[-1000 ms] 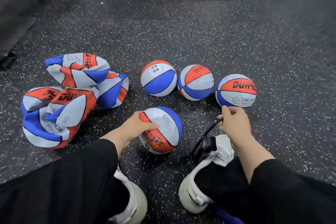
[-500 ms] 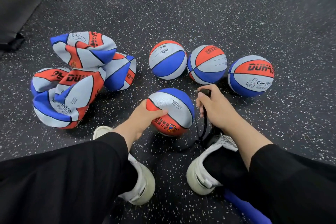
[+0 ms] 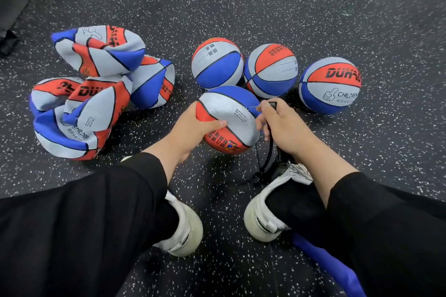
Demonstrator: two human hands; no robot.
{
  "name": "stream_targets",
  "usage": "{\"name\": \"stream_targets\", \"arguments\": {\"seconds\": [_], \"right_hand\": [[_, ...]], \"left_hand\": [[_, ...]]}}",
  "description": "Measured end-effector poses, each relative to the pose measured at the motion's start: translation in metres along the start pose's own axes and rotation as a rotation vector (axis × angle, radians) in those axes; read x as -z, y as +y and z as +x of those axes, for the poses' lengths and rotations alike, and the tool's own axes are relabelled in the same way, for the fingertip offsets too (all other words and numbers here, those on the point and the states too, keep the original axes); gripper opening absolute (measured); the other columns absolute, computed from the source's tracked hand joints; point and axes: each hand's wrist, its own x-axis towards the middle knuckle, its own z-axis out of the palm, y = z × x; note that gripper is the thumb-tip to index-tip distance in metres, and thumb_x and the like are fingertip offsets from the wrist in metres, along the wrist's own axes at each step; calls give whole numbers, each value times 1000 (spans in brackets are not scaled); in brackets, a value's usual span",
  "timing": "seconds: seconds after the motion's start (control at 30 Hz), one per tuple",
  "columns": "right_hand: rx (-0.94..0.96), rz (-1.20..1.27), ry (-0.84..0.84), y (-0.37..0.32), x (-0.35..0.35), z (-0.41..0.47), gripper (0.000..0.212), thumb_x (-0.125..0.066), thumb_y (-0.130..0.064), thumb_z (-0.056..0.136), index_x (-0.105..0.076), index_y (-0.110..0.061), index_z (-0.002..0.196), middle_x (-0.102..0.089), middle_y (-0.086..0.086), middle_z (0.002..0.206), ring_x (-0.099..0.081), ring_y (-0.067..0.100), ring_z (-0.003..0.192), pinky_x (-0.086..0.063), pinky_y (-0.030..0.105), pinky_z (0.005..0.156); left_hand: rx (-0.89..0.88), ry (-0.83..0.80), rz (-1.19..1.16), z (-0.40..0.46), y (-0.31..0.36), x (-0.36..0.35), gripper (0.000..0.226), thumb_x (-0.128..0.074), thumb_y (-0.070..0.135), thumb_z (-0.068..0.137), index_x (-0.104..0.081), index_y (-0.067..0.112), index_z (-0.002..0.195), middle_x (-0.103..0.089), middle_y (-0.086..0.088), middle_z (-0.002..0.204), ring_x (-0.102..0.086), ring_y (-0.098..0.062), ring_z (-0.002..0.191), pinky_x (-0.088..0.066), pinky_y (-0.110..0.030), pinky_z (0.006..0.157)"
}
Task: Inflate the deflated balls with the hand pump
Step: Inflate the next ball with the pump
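My left hand (image 3: 193,128) grips the near left side of a round red, blue and grey ball (image 3: 231,113), thumb across its grey panel. My right hand (image 3: 282,125) pinches the black hose tip (image 3: 271,105) of the pump, and its thin needle (image 3: 254,107) points at the ball's grey panel. The black hose (image 3: 268,157) runs down to the pump base, mostly hidden behind my right shoe (image 3: 272,202). Several deflated, crumpled balls (image 3: 96,94) lie in a heap at the left.
Three inflated balls sit in a row behind: one at centre (image 3: 217,62), one beside it (image 3: 271,70), one at the right (image 3: 329,84). My left shoe (image 3: 183,231) is planted near the bottom centre. A blue object (image 3: 333,265) lies under my right leg. Speckled black rubber floor all around.
My right hand has brought the hose tip up from beside my shoe to the ball's right side. My left hand has turned the ball, so its grey panel faces up.
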Motion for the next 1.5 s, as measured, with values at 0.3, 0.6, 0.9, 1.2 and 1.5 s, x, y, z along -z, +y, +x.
{"name": "stream_targets", "arguments": {"seconds": [0.3,0.6,0.9,1.2,1.5], "right_hand": [[7,-92,-9,0,1,2,31,-39,-41,104,-56,-15,100,-65,-8,70,-55,14,59,-54,52,81],[4,-185,-22,-3,3,5,28,-40,-44,104,-56,-22,97,-65,-7,71,-58,12,63,-52,40,78],[-55,-338,-139,-7,2,10,29,-38,-46,105,-47,-23,90,-59,-2,79,-55,18,69,-46,37,72],[-71,-497,-137,-10,-4,11,38,-32,-45,106,-47,-9,107,-59,9,93,-57,29,86,-41,36,75],[-8,-897,-253,-14,-7,11,39,-38,-15,105,-36,-12,144,-36,11,106,-48,32,88,-35,33,70]], "left_hand": [[17,5,11,0,3,-1,64,-88,14,77,-56,26,131,-74,5,117,-72,-16,107,-60,-41,90],[13,10,27,-1,2,0,63,-89,15,76,-57,28,129,-74,5,117,-72,-17,108,-59,-45,94],[-2,-15,87,-4,10,0,61,-89,11,75,-60,29,125,-75,4,114,-73,-17,106,-59,-47,94],[-62,-25,134,-6,23,-12,58,-88,7,75,-63,25,123,-77,3,109,-74,-17,101,-60,-40,89],[-79,12,190,-10,27,-23,50,-88,8,75,-66,25,117,-77,3,102,-74,-18,96,-61,-45,89]]}}
